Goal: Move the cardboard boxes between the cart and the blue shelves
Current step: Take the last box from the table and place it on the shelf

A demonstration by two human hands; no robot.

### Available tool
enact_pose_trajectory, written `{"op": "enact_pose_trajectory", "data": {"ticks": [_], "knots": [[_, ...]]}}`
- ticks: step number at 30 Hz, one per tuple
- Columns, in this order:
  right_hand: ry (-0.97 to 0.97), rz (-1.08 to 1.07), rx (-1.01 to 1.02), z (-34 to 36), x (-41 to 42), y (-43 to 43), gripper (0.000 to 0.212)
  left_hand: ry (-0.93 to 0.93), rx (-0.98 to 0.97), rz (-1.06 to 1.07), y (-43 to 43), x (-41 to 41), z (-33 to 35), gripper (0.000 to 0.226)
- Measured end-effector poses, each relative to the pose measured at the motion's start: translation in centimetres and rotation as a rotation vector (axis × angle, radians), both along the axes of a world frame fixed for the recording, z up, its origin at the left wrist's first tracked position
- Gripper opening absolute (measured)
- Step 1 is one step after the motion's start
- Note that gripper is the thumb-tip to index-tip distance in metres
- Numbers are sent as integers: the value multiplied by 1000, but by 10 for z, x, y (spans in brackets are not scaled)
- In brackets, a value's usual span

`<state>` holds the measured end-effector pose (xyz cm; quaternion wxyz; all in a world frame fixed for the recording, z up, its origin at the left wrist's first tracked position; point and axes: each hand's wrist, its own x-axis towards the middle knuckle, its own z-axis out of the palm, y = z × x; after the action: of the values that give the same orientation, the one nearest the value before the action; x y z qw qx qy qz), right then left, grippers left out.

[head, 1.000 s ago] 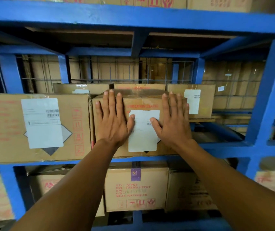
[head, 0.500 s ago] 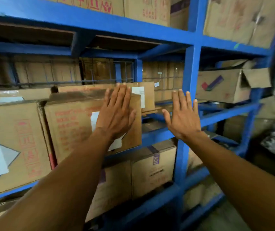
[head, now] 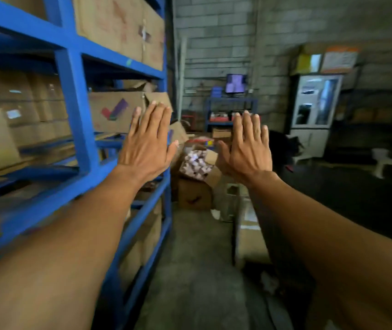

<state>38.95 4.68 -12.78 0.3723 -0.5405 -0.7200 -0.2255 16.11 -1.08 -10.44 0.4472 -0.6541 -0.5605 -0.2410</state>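
**A:** What's in front of us, biggest first?

**B:** The blue shelves [head: 71, 96] fill the left side, running from near to far. Cardboard boxes [head: 119, 27] sit on every level I can make out, and the ticked box [head: 116, 110] is at mid height towards the far end. Low on the right, quite near, there's a blurred pale box [head: 249, 239]. I cannot tell whether it rests on the cart, and no cart shows plainly.

**A:** So which step is this, and how would you do it well?

**B:** I'd judge it's the gap between loads, going for the next box. Face the box squarely, take it by two opposite sides down low, and keep it close to the body. Watch the loose cartons [head: 195, 194] on the floor at the far end of the aisle. On the shelf, seat it fully back so that nothing overhangs.

**A:** And the hands?

**B:** The left hand [head: 146, 148] and the right hand [head: 247, 151] are both raised with palms facing away, fingers straight and slightly spread. They are wide open and hold nothing. Neither appears to touch anything. The left is in front of the shelves' far end, and the right is out over the aisle, well apart from any box.
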Motion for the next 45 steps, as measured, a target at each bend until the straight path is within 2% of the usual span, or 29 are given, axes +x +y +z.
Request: {"op": "enact_pose_trajectory", "data": {"ticks": [13, 19, 24, 32, 40, 45], "knots": [[54, -563, 10, 19, 267, 7, 78, 36, -31, -517, 131, 270, 13, 72], [71, -760, -55, -4, 352, -23, 77, 62, -113, -738, 147, 381, -6, 71], [168, -945, -127, -37, 395, -69, 77, 135, -217, -947, 133, 458, -38, 69], [266, -1257, -278, -93, 377, -152, 74, 228, -397, -1269, 95, 500, -104, 71], [393, -1486, -456, -167, 266, -190, 69, 387, -512, -1486, 84, 448, -178, 71], [454, -1555, -602, -211, 201, -212, 68, 424, -686, -1526, 70, 396, -230, 71]]}}
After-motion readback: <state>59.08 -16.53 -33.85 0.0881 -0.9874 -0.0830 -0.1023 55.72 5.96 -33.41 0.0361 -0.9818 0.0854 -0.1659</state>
